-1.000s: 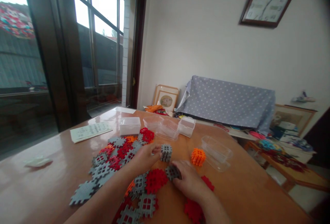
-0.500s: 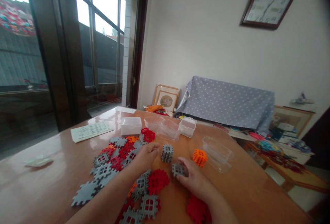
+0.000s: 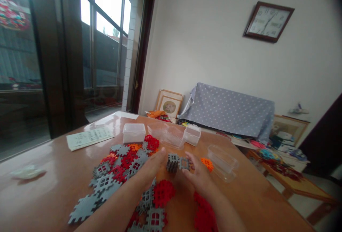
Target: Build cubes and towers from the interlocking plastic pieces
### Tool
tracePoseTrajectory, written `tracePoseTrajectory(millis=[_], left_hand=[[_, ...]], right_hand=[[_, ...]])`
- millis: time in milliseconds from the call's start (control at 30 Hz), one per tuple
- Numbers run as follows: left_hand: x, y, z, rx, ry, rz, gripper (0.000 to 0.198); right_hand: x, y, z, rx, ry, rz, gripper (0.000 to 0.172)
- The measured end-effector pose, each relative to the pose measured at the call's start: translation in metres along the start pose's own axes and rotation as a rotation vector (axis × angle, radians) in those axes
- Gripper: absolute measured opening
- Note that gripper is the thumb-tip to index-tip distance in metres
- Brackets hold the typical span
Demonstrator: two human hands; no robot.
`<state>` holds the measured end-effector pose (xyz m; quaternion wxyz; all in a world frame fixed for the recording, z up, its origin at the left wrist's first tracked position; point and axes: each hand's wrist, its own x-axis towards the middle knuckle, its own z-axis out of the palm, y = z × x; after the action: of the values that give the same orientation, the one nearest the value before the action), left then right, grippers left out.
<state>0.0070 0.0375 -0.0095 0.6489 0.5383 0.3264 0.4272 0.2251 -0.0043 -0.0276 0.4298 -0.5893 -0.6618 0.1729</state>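
My right hand (image 3: 200, 173) pinches a grey window tile (image 3: 184, 163) by its right edge, beside the top of a stack of grey window tiles (image 3: 172, 164). To the left of that stack is my left hand (image 3: 156, 162), seen edge-on with its fingers stretched out and nothing visible in it. An orange tile stack (image 3: 207, 164) stands partly behind my right hand. Red gear-shaped pieces (image 3: 163, 192) lie below the grey stack, and more red pieces (image 3: 203, 214) are partly covered by my right forearm.
Loose interlocking pieces (image 3: 107, 182) in grey, red and orange spread under and left of my left arm. Clear plastic boxes (image 3: 134, 133) and an open clear container (image 3: 223, 161) stand farther back. A written paper (image 3: 89, 137) and a crumpled wrapper (image 3: 28, 171) lie at the left.
My right hand has brought the grey tile up and left, next to the grey stack. My left hand's curled fingers have straightened. The view has shifted slightly.
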Motion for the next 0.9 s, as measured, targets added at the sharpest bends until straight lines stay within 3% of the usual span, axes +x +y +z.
tracePoseTrajectory(millis=[333, 700, 767, 900], left_hand=[[0.007, -0.003, 0.008, -0.104, -0.049, -0.102, 0.085], [0.006, 0.007, 0.012, -0.208, -0.08, -0.121, 0.088], [0.003, 0.01, 0.015, -0.28, -0.065, -0.144, 0.087], [0.002, 0.01, 0.018, -0.374, -0.032, -0.212, 0.079]], right_hand=[[0.036, -0.015, 0.017, 0.09, -0.07, 0.047, 0.069], [0.044, -0.012, 0.025, 0.103, -0.112, 0.015, 0.078], [0.043, -0.014, 0.026, 0.229, -0.033, 0.097, 0.078], [0.035, -0.02, 0.032, 0.633, 0.142, 0.397, 0.065]])
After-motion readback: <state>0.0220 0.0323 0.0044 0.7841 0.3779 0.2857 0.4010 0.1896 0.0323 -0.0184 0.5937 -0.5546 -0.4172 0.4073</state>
